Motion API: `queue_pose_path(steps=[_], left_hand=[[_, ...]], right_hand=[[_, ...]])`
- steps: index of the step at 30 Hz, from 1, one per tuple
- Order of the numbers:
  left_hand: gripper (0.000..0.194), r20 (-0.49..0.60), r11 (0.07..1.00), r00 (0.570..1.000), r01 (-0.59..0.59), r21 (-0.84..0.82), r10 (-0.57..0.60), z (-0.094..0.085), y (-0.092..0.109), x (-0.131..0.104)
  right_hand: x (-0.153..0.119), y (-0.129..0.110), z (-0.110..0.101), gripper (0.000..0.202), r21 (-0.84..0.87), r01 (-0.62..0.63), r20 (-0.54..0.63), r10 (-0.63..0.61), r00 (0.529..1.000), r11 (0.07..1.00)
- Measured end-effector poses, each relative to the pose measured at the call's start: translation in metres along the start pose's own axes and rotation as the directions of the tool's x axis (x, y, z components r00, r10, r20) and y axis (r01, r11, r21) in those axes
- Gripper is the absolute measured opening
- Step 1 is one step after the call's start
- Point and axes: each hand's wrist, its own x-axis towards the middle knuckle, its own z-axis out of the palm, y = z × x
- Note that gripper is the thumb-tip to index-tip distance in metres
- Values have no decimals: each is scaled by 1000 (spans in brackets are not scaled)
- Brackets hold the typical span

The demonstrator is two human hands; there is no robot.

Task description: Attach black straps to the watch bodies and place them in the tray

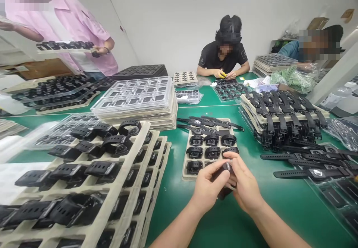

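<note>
Both my hands meet around a black smartwatch [228,166] just in front of a beige pulp tray [184,168]. From the left, my left hand [209,184] grips it with the thumb on top. The fingers of my right hand [244,179] curl round its other side, and much of the watch is hidden between them. Rows of black smartwatches [213,152] with curled straps sit in the tray's compartments. Across the tray's far end lie several watches with straps laid out straight [205,123].
Stacked trays of watches [112,181] rise at the near left. Clear plastic trays [134,95] are piled behind them. Another stack of strapped watches [279,110] stands right, beside loose straight-strapped watches [316,173]. Across the green table [279,210], a co-worker [223,57] handles small parts; two other people stand or sit nearby.
</note>
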Motion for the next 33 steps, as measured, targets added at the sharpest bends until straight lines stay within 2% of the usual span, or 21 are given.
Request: queue_pose_path(steps=[3, 6, 11, 17, 19, 21, 24, 26, 28, 31, 33], left_hand=[[44, 18, 1000, 1000, 20, -20, -20, 1, -1, -1], [44, 37, 1000, 999, 1, 30, -2, 1, -1, -3], [48, 44, 1000, 999, 26, 8, -26, 2, -1, -3], [43, 78, 998, 997, 9, 58, -14, 5, 2, -2], [42, 86, 999, 996, 29, 16, -30, 3, 3, 0], [44, 147, 994, 987, 83, -73, -72, 0, 5, 1], [47, 286, 970, 949, 186, -160, -134, -5, 7, 1], [48, 326, 949, 928, 249, -193, -178, -6, 8, 1], [47, 325, 927, 916, 312, -209, -235, -4, 9, 1], [47, 338, 907, 890, 380, -181, -305, 1, 4, 1], [44, 356, 886, 872, 420, -196, -335, 5, -1, 1]], right_hand=[[0, 2, -1, 49, -26, 7, 13, -6, 1000, 1000], [-2, 3, -3, 50, -41, 50, 9, -50, 999, 998], [-2, 0, -4, 51, -134, 58, 114, -43, 993, 989], [-1, 1, -3, 53, -90, 65, 79, -57, 995, 994], [-2, -2, -6, 50, -105, 72, 110, -61, 992, 992], [-1, -12, -11, 45, -158, 83, 188, -53, 981, 984], [2, -29, -21, 30, -262, 162, 321, -72, 944, 951], [4, -37, -25, 29, -275, 199, 355, -94, 930, 940], [5, -39, -25, 31, -237, 172, 293, -98, 951, 956], [6, -34, -22, 33, -172, 101, 90, -86, 992, 980], [8, -31, -20, 35, -153, 96, -20, -100, 995, 984]])
